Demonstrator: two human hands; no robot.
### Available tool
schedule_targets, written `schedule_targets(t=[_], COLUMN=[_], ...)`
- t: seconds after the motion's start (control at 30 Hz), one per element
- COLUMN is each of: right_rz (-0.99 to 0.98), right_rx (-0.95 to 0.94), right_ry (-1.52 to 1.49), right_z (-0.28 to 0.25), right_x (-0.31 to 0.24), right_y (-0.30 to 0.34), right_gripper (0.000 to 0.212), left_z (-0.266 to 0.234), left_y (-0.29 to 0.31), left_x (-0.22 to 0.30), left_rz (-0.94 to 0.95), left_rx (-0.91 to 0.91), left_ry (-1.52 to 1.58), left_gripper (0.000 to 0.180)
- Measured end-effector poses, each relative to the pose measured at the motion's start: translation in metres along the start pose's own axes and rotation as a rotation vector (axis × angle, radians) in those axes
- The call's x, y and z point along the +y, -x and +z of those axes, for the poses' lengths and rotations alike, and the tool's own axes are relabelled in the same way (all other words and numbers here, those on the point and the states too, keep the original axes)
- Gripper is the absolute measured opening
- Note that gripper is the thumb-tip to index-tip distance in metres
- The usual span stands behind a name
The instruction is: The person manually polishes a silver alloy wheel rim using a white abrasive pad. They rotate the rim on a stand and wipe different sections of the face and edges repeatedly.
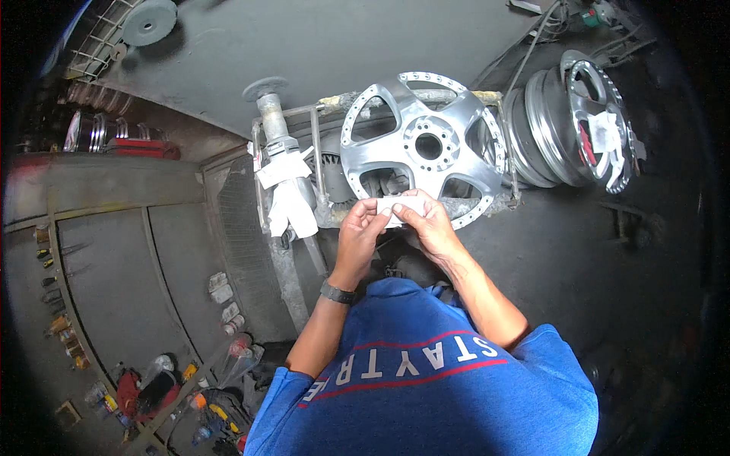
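Observation:
My left hand (359, 234) and my right hand (434, 228) meet in front of my chest. Both pinch a small white sheet (401, 204) between thumbs and fingers; paper or abrasive sheet, I cannot tell which. Just beyond them a silver spoked wheel center (391, 157), with holes around its rim, lies face up on a metal frame (317, 152). My hands overlap its near edge in the view, and whether they touch it is unclear. More white sheets (292, 213) drape over a metal post (271, 114) to the left.
At right stands a wheel (538, 125) on its side, with white sheets (606, 135) on its spokes. Cables (540, 34) run behind it. A round disc (150, 23) sits far left above a shelf with a red case (142, 148). Bottles and tools line the left wall.

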State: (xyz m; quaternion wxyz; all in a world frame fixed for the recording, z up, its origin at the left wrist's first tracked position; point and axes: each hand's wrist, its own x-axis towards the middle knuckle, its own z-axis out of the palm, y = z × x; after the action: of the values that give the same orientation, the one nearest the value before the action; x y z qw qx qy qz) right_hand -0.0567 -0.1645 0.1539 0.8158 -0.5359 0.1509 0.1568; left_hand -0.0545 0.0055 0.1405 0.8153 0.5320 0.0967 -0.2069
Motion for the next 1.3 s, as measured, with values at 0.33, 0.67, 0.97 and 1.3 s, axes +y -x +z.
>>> schedule_targets(t=[0.33, 0.67, 0.97, 1.3], right_rz=[-0.418, -0.782, -0.931, -0.936], right_rx=[0.529, 0.135, -0.384, -0.408], right_ry=[0.898, 1.616, 1.601, 1.561], right_z=[-0.087, -0.085, -0.097, -0.089], right_x=[-0.054, -0.021, -0.025, -0.034], right_y=[-0.088, -0.184, -0.157, -0.163], right_gripper=[0.037, 0.047, 0.046, 0.042], left_z=[-0.046, -0.035, 0.027, 0.046], left_y=[0.024, 0.033, 0.017, 0.011], left_x=[-0.046, -0.099, -0.145, -0.148], left_rz=[-0.027, -0.106, -0.107, -0.132], left_rx=[0.360, 0.733, 0.930, 1.010], left_ry=[0.036, 0.189, 0.278, 0.283], left_gripper=[0.023, 0.024, 0.024, 0.024])
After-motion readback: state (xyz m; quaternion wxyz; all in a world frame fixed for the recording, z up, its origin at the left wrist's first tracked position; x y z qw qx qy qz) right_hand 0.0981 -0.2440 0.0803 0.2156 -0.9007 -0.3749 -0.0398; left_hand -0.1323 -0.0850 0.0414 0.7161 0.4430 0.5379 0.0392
